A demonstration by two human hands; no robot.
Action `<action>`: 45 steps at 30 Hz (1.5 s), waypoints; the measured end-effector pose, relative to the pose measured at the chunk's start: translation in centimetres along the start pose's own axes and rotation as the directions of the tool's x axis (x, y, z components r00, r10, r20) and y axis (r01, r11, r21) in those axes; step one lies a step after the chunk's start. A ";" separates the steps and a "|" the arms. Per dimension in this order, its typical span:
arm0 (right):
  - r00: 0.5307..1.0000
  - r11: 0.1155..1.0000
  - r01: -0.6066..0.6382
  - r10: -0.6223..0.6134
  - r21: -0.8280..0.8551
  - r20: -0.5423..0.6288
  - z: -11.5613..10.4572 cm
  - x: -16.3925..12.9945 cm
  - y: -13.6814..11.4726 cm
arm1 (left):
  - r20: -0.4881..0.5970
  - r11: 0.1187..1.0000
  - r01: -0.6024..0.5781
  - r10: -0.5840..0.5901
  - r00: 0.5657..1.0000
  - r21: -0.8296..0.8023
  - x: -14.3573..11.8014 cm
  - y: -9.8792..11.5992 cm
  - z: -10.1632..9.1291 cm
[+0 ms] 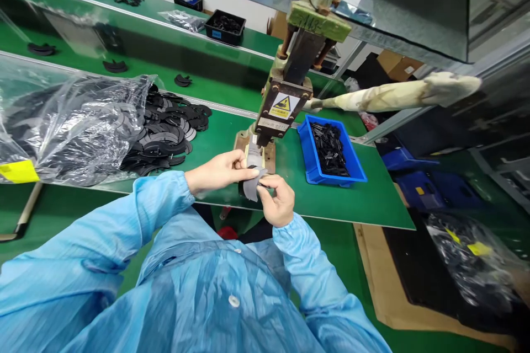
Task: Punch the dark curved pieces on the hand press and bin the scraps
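Note:
Between my two hands, at the front of the press, is a curved grey-black plastic piece. My left hand pinches its upper edge between thumb and fingers. From the other side, my right hand closes on the piece's right edge; any small part inside those fingers is hidden. Just beyond them stands a hand press with a warning label and a wrapped lever. Its metal base rests on the green bench. The lower end of the ram is right behind my fingers.
Many curved black pieces spill from a clear plastic bag on the left. A blue bin of small black parts sits right of the press. Several curved pieces lie on the green belt behind. A black bin stands farther back.

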State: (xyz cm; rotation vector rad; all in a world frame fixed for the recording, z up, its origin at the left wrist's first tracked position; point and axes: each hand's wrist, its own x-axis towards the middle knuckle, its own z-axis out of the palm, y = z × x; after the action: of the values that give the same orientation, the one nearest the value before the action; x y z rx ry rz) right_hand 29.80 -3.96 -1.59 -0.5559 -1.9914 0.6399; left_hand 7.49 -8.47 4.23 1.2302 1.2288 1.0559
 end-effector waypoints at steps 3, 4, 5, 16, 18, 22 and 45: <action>1.000 1.000 -0.005 0.004 0.020 0.031 0.0 0.1 0.2 | 0.133 0.989 0.052 -0.033 0.991 -0.141 -0.4 -0.7 0.3; 0.999 1.000 -0.012 0.011 0.020 0.053 -0.1 0.1 0.3 | 0.187 0.983 0.082 -0.051 0.981 -0.164 -0.4 -1.1 0.2; 0.997 1.000 -0.026 0.024 0.014 0.074 -0.3 0.0 0.6 | 0.207 0.979 0.100 -0.062 0.976 -0.178 -0.3 -1.6 0.1; 0.948 0.919 -0.318 0.305 -0.231 -0.092 -4.4 -3.1 8.3 | -0.448 0.834 0.165 -0.437 0.780 -0.526 10.2 -7.0 -8.5; 0.950 0.917 -0.311 0.302 -0.251 -0.072 -4.3 -3.4 8.6 | -0.502 0.838 0.145 -0.444 0.742 -0.527 14.0 -6.4 -10.1; 0.952 0.910 -0.305 0.298 -0.280 -0.069 -4.2 -3.5 8.6 | -0.569 0.854 0.057 -0.392 0.723 -0.517 20.5 -4.3 -12.7; 0.867 0.695 -0.472 0.476 -0.542 -0.146 -16.2 4.6 11.5 | -0.317 0.973 0.136 -0.072 0.946 0.184 1.0 -12.4 -3.8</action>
State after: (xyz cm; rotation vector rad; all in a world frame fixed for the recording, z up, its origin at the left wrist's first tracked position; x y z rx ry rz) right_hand 43.39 11.00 0.92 -1.4765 -2.0417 0.3277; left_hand 3.01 -8.15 -8.01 1.1657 1.6616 1.0917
